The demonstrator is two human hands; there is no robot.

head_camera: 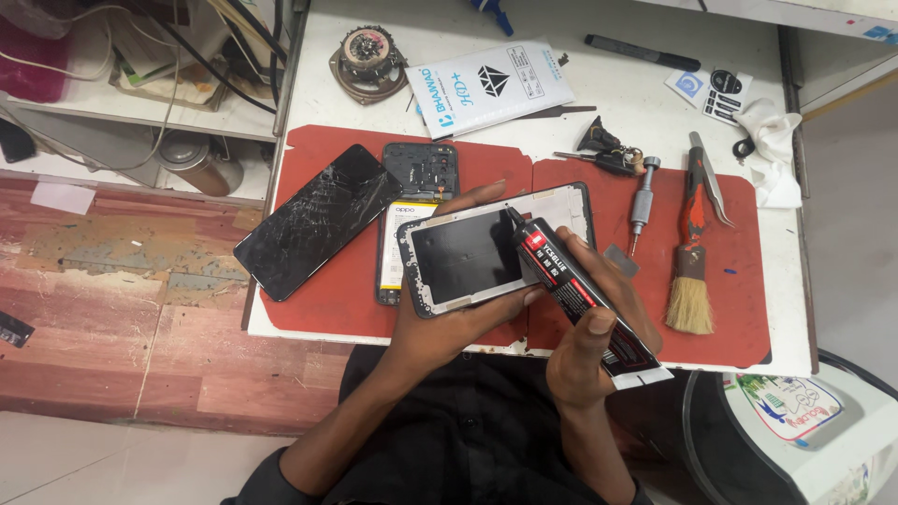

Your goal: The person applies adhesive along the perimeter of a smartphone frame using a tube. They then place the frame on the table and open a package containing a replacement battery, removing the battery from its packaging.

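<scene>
My left hand (447, 323) holds a phone frame (468, 257) from below, its dark inner face turned up, fingers wrapped round its far and near edges. My right hand (585, 351) grips a black and red glue tube (575, 290), tilted so that its thin nozzle touches the frame's upper right edge. Under the frame lies an opened phone body (412, 187) with a white battery showing. A black phone screen with a cracked glass (318, 220) lies to the left, half over the table edge.
Two red mats (739, 281) cover the white table (645, 93). On the right lie a screwdriver (641, 198), a brush (690, 271) and tweezers (711, 178). A white flat package (491, 86), a round speaker part (367, 58), a black pen (641, 51) and a white cloth (772, 140) lie behind.
</scene>
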